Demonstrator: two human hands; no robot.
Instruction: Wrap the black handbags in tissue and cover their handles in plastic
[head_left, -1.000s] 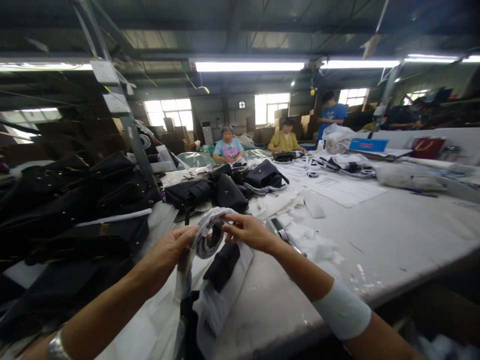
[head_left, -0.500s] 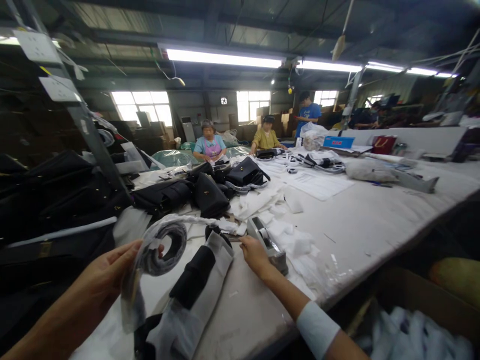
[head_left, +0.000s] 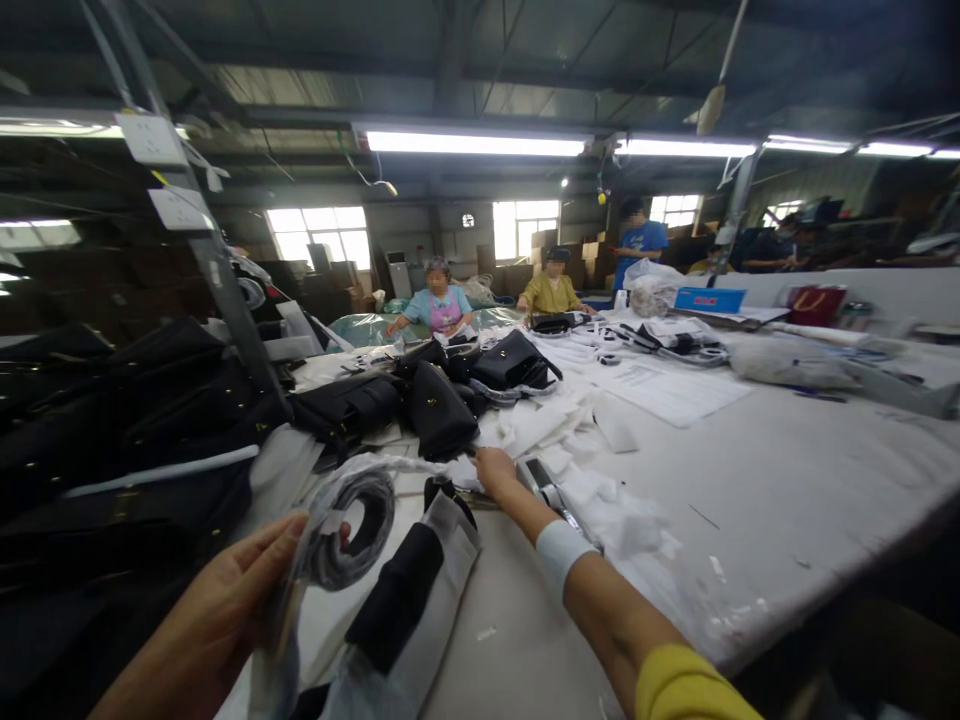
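Note:
My left hand (head_left: 247, 585) grips a coiled strap (head_left: 360, 530) wrapped in clear plastic, fingers closed around the coil's left side. From the coil, a plastic-covered length runs rightward toward my right hand (head_left: 497, 473). That hand is bent closed over small white pieces, just left of the grey tape dispenser (head_left: 541, 480); whatever its fingertips pinch is hidden. Below and between the hands lies a black rolled piece (head_left: 397, 590) with white wrapping sheet (head_left: 450, 560) around it. Black handbags (head_left: 439, 410) lie heaped just beyond my right hand.
More black bags (head_left: 112, 420) are piled on the left by a metal post (head_left: 232, 290). White scraps (head_left: 615, 510) spread over the white table (head_left: 750, 480). Across it sit two people (head_left: 442, 305); another in blue (head_left: 641, 245) stands behind. A blue box (head_left: 709, 300) stands at far right.
My right hand has moved forward and slightly left, away from the tape dispenser's side toward the black bags. My left hand still holds the coiled strap. The view has shifted a little.

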